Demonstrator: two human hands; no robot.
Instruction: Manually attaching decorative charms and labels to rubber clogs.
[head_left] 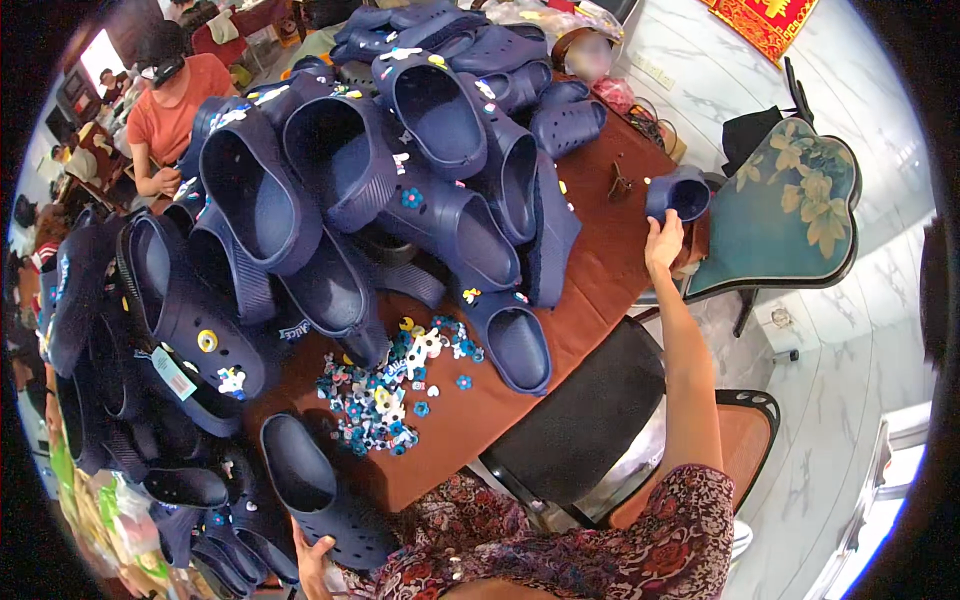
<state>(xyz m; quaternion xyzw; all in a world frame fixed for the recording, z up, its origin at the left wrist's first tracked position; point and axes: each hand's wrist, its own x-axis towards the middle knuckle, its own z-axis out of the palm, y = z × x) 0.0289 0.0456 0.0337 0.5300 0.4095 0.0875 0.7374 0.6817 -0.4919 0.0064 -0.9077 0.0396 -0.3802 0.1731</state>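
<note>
My left hand (313,562) grips a navy foam clog (305,475) at the table's near-left corner, its toe pointing toward me. The clog's side holes look bare, and part of the hand is hidden behind it. At the right end of the table, my outstretched right hand (662,243) holds another navy clog (686,196) by its near side. Between my arms, a loose heap of small shoe charms (385,395), blue flowers and white and yellow shapes, is spread on the brown tabletop (470,430).
A tall pile of navy clogs (340,160), several with charms fitted, covers the table's left and back. Chairs stand along the right side: a black seat (590,420) and a green floral backrest (795,200). Someone in an orange shirt (180,110) sits beyond the pile.
</note>
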